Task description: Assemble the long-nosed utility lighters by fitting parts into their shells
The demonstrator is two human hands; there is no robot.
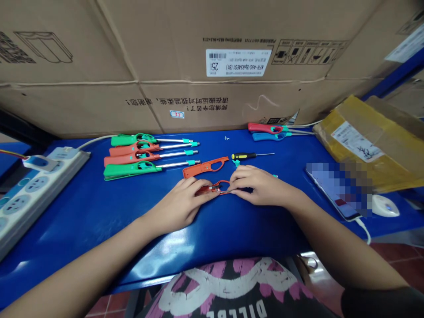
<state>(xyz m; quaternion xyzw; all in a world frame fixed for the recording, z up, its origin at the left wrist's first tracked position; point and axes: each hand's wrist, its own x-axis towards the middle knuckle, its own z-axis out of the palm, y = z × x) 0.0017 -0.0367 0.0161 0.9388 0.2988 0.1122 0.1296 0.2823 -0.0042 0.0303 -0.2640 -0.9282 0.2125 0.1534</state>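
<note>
My left hand (183, 201) is closed round the handle end of an orange lighter casing half (221, 182), held low over the blue table. Small parts show inside the casing, too fine to name. At its other end the fingertips of my right hand (260, 185) are pinched together; a thin part seems to be between them, but I cannot make it out. Just beyond lies the matching orange casing half (203, 168), hollow side up. Near it are a small teal plastic piece (236, 163) and a black and yellow screwdriver (244, 156).
Several long-necked lighters (132, 168) lie in a row at left, beside a white power strip (39, 190). A red lighter (265, 128) and a blue lighter (268, 136) rest at back right. A phone (331, 194), white charger (386, 206) and yellow-taped parcel (397, 163) occupy the right. Cardboard boxes (185, 39) wall the back.
</note>
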